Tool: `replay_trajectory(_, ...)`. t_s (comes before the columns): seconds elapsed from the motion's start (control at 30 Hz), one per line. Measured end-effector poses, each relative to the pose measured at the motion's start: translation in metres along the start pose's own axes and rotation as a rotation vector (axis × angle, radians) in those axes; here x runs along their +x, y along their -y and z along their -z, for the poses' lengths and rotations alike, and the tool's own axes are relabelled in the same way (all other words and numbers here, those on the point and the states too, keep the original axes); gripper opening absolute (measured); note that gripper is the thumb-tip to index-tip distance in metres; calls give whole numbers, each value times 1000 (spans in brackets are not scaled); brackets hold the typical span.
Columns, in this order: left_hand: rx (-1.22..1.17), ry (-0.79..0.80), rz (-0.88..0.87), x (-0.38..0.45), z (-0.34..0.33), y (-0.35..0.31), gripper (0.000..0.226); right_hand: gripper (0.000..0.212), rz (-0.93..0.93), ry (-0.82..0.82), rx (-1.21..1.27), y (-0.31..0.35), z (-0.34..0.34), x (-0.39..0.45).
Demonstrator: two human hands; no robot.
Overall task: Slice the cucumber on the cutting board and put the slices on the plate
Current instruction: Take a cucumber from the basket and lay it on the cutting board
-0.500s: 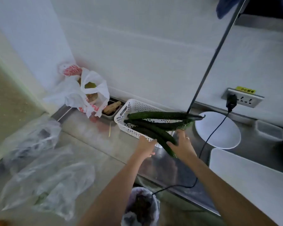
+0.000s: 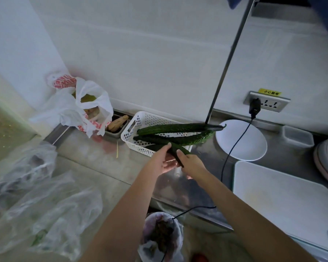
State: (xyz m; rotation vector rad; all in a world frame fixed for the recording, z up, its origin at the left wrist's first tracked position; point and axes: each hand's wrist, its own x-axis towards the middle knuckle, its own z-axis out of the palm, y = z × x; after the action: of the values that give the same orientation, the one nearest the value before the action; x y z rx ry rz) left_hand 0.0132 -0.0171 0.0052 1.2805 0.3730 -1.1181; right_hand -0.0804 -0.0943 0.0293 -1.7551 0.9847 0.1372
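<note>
Three long dark green cucumbers lie across a white perforated basket point(image 2: 138, 120) on the steel counter. The nearest cucumber point(image 2: 159, 141) sticks out over the basket's front edge, and both hands hold its near end. My right hand point(image 2: 192, 164) grips it from the right. My left hand point(image 2: 162, 160) is cupped against it from the left, fingers on the cucumber. A round white plate point(image 2: 242, 146) sits to the right of the basket. The white cutting board point(image 2: 280, 201) lies in front of the plate, at the counter's front right.
A black cable point(image 2: 233, 146) runs from a wall socket point(image 2: 267, 102) across the plate and over the counter edge. A white shopping bag point(image 2: 78, 108) and a small tray stand left of the basket. Clear bags point(image 2: 45, 208) lie at left. A lined bin point(image 2: 162, 233) stands below.
My left hand has moved right from the basket's front onto the nearest cucumber. My right hand still holds that cucumber's near end.
</note>
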Motion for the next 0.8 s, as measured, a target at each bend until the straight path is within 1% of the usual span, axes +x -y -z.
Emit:
replay_trajectory(0.07,-242,24,-19,-2,0,-6,33,52,78,-30,-9,0,-3,-5)
replay_trajectory(0.13,-410,32,-55,-5,2,-14,40,58,120,-55,39,-3,-1,-10)
replay_trajectory(0.2,-538,47,-77,-8,7,-22,45,56,160,-70,98,-7,6,-15)
replay_trajectory(0.27,-612,99,-73,-14,14,-27,46,51,193,-73,127,-10,18,-21)
replay_trajectory(0.37,-635,178,-71,-25,21,-29,49,44,235,-62,158,-9,38,-35)
replay_trajectory(0.4,-655,187,-77,-28,22,-28,49,41,245,-67,189,-7,43,-41)
replay_trajectory(0.47,-700,181,-91,-34,23,-26,48,33,248,-93,331,-8,54,-52)
replay_trajectory(0.53,-685,165,-101,-36,23,-24,45,33,254,-121,460,-13,65,-61)
replay_trajectory(0.67,-596,133,-103,-35,15,-15,46,43,210,-129,457,-32,83,-83)
replay_trajectory(0.73,-511,105,-130,-35,11,-7,43,41,164,-194,573,-44,93,-94)
replay_trajectory(0.8,-331,175,-153,-34,5,2,34,34,130,-300,690,-61,106,-106)
